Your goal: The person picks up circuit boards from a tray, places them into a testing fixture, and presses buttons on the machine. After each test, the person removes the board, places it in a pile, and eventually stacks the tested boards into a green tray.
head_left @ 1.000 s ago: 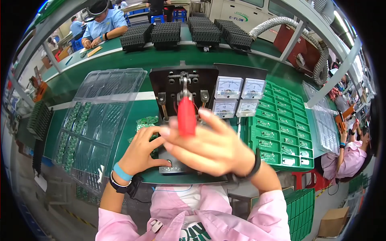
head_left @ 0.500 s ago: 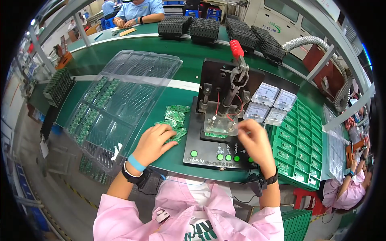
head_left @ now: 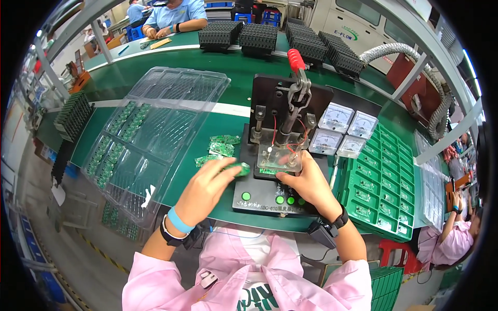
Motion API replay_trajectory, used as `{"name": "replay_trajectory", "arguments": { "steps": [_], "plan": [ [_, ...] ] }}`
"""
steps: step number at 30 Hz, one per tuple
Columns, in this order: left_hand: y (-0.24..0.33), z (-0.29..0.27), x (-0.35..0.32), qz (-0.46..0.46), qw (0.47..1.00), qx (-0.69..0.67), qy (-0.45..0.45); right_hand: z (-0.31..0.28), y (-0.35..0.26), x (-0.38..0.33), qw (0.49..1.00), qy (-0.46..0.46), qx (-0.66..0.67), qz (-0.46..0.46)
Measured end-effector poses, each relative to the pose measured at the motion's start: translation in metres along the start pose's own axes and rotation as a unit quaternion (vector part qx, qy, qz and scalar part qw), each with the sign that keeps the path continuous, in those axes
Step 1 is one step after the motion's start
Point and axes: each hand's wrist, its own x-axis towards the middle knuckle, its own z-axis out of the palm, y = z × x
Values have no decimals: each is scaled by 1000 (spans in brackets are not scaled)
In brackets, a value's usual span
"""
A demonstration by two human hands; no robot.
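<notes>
My left hand pinches a green circuit board, slightly blurred, at the left edge of the black test fixture. Under the fixture's clear press plate lies another circuit board. My right hand is closed at that board's right end, thumb in front and fingers partly hidden behind the clear plate. Above stands the toggle clamp with its red handle upright. Several loose circuit boards are heaped left of the fixture.
Left lies a clear plastic tray with rows of boards. Four-dial gauges, several in all, stand right of the fixture, beside a green compartment tray holding boards. Black racks line the far side, where a person in blue works.
My left hand has lifted a circuit board from the heap and moved right toward the fixture. My right hand has moved left onto the board under the clear plate.
</notes>
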Motion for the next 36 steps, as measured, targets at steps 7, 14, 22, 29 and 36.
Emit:
{"name": "replay_trajectory", "arguments": {
  "steps": [7,14,22,29,36],
  "plan": [
    [20,29,20,123,991,-31,-38,-18,4,-13,999,37,22,17],
    [13,61,31,110,993,17,-50,-81,38,-72,982,182,33,44],
    [39,54,19,53,980,115,-152,-204,132,-120,940,321,43,109],
    [45,44,24,41,972,127,-193,-304,258,-92,847,514,-21,134],
    [57,36,18,32,966,141,-213,-327,292,-110,846,483,-23,224]
  ]
}}
